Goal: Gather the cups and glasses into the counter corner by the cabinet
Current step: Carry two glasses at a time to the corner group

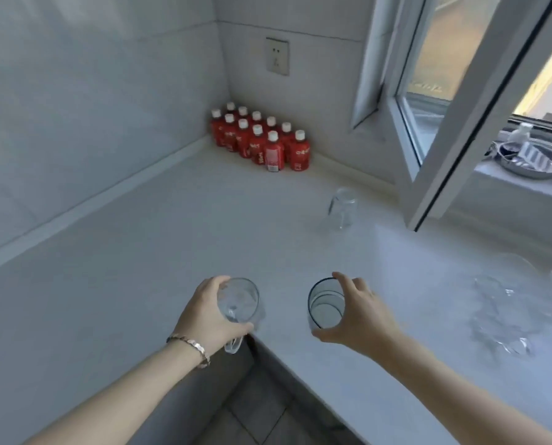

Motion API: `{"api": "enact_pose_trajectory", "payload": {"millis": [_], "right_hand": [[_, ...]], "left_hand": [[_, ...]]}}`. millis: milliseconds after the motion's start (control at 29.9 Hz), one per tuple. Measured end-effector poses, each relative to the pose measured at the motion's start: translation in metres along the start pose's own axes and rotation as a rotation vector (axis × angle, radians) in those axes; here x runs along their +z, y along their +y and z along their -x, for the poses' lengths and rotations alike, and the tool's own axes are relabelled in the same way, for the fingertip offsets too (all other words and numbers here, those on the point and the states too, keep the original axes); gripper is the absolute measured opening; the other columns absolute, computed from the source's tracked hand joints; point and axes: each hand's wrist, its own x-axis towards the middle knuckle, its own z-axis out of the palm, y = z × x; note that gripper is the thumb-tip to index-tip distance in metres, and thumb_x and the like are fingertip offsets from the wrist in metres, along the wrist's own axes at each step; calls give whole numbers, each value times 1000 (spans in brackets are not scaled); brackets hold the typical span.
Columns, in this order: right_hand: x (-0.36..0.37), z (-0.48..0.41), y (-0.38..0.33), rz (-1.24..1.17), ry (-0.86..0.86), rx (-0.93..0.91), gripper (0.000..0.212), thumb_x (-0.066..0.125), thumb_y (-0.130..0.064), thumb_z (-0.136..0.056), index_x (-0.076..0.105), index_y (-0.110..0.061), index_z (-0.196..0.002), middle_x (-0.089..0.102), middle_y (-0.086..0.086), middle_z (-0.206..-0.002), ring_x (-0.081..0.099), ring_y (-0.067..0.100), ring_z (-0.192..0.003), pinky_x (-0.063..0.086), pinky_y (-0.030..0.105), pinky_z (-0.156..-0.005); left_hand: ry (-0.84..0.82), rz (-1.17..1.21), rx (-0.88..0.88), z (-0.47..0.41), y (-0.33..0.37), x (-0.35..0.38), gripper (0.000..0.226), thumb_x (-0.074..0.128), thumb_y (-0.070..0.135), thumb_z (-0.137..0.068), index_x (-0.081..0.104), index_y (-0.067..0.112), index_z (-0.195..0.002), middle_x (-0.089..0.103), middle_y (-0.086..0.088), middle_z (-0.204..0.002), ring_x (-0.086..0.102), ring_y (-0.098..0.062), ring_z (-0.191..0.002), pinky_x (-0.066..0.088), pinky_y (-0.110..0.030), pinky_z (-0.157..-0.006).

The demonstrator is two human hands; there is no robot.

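My left hand (205, 317) grips a clear glass mug (238, 300) from its left side, above the inner corner edge of the white counter (139, 252). My right hand (356, 311) holds a dark-rimmed clear glass (326, 305) with thumb and fingers round its rim. A third clear glass (343, 207) stands alone further back on the counter, near the window frame. Several more clear glasses (505, 313) cluster at the right edge of the view, blurred.
Several red bottles with white caps (261, 141) fill the far wall corner below a wall socket (277, 56). An open window sash (480, 101) juts over the counter at right. A metal dish (531, 162) sits on the sill. Tiled floor (261, 415) lies below the counter's inner corner.
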Motion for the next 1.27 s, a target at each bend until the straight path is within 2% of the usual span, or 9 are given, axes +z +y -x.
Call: {"api": "enact_pose_trajectory", "payload": {"millis": [167, 234, 334, 535, 635, 735, 869, 1102, 1270], "right_hand": [[39, 17, -114, 81, -91, -338, 103, 73, -53, -66, 12, -34, -147, 36, -3, -140, 42, 21, -127, 45, 31, -94], [64, 30, -156, 92, -126, -424, 102, 72, -53, -67, 12, -33, -147, 37, -2, -139, 42, 22, -127, 45, 32, -94], [113, 61, -226, 135, -212, -549, 102, 72, -54, -66, 13, -33, -147, 38, -1, -138, 44, 22, -126, 46, 34, -97], [217, 135, -356, 203, -362, -667, 106, 75, -52, -65, 13, -31, -149, 39, -2, -138, 49, 22, -122, 46, 32, -96], [261, 166, -414, 253, -392, -697, 109, 74, -53, -65, 11, -28, -150, 38, -2, -140, 48, 20, -125, 44, 31, -99], [300, 189, -467, 269, -410, -726, 109, 74, -54, -65, 12, -26, -149, 39, -1, -141, 48, 20, -126, 45, 32, -101], [344, 203, -524, 288, -439, -743, 107, 77, -51, -64, 16, -26, -148, 39, 0, -141, 49, 20, -126, 44, 33, -101], [408, 187, -620, 339, -448, -819, 103, 76, -47, -65, 18, -26, -148, 40, 0, -140, 51, 22, -123, 44, 32, -99], [447, 160, -688, 342, -465, -845, 105, 76, -48, -66, 16, -24, -148, 38, 1, -142, 50, 22, -123, 45, 32, -99]], "left_hand": [[184, 53, -175, 72, -80, -70, 81, 86, 21, -57, 44, 17, -126, 42, 10, -111, 47, -8, -107, 33, -17, -89], [246, 80, -249, 104, -113, -95, 81, 86, 20, -57, 44, 15, -126, 42, 9, -111, 44, -7, -104, 35, -18, -88], [357, 127, -357, 165, -176, -137, 85, 87, 20, -55, 44, 15, -128, 42, 8, -112, 48, -12, -109, 37, -20, -87], [530, 127, -491, 291, -296, -221, 85, 86, 24, -55, 43, 19, -128, 42, 10, -113, 44, -7, -107, 33, -16, -89], [561, 114, -539, 340, -346, -256, 83, 85, 26, -57, 43, 18, -128, 42, 8, -115, 46, -9, -111, 32, -14, -89], [585, 113, -576, 375, -392, -289, 84, 84, 27, -59, 41, 16, -130, 45, 2, -125, 44, -8, -110, 31, -13, -89], [600, 127, -632, 399, -448, -322, 85, 83, 23, -61, 39, 15, -133, 43, 0, -132, 46, -14, -122, 30, -13, -92], [588, 158, -722, 382, -534, -370, 83, 83, 23, -58, 42, 18, -130, 44, 1, -127, 47, -15, -119, 35, -17, -89], [533, 116, -759, 343, -587, -414, 90, 78, 25, -64, 31, 22, -140, 37, 0, -134, 45, -17, -121, 37, -18, -90]]}}
